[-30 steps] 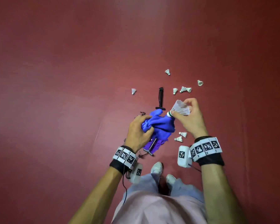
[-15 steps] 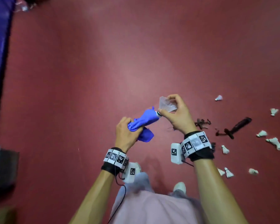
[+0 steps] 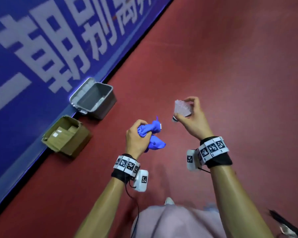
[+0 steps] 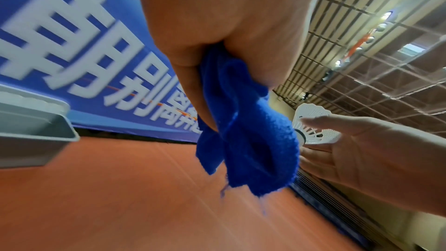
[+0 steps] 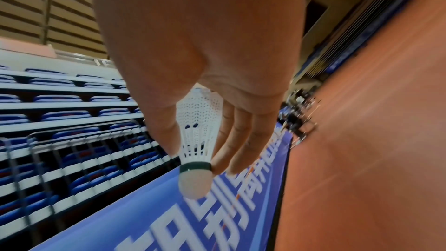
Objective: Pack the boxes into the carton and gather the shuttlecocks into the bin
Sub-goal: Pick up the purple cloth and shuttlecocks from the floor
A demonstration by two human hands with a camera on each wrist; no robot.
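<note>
Now, carton (image 3: 65,134) holds boxes, bin (image 3: 93,98) beside it | my left hand (image 3: 138,137) clenches blue cloth (image 3: 153,134) | right hand (image 3: 192,117) pinches shuttlecock (image 3: 181,108), well short of bin (light grip) | risk: toss drifts, misses.

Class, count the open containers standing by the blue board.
2: the grey bin and, nearer the person, the carton, both on the floor against the board.

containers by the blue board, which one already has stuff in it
The brown cardboard carton, the nearer of the two: flat brown boxes lie inside it. The grey plastic bin beside it shows only a bare bottom.
</note>
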